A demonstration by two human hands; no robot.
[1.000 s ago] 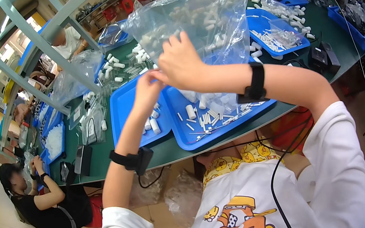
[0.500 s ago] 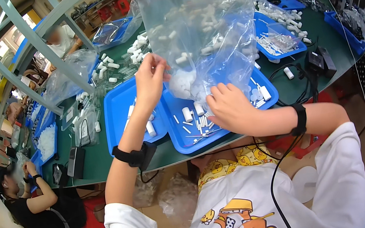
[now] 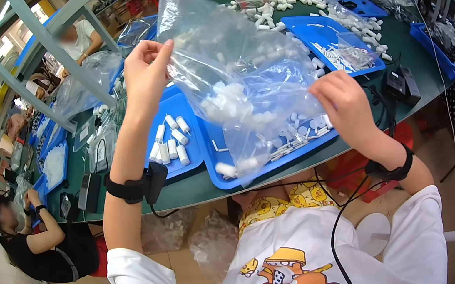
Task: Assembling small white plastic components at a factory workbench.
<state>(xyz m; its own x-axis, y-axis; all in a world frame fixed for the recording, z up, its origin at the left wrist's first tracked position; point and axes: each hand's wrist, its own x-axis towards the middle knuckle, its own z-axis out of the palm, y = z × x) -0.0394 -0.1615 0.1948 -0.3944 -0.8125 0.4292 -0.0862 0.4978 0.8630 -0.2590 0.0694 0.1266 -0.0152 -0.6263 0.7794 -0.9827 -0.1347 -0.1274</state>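
Note:
My left hand is raised, its fingers closed on the left edge of a clear plastic bag. On the bag's right side, my right hand pinches the plastic between thumb and fingers. Small white translucent pieces are bunched in the bag's lower part. The bag hangs tilted over a blue tray, hiding much of it. White rods and thin round discs show in that tray. Just left of it, another blue tray holds several white cylinders.
Farther right stands a blue tray of small white parts, with white cylinders heaped beside it. A black adapter with cables lies at the right. Metal frame posts rise at the left, and a co-worker sits there.
Both hands have spread apart, the left one going up and left, the right one moving right. The bag has been drawn wider and lower over the tray. More cylinders show in the left tray.

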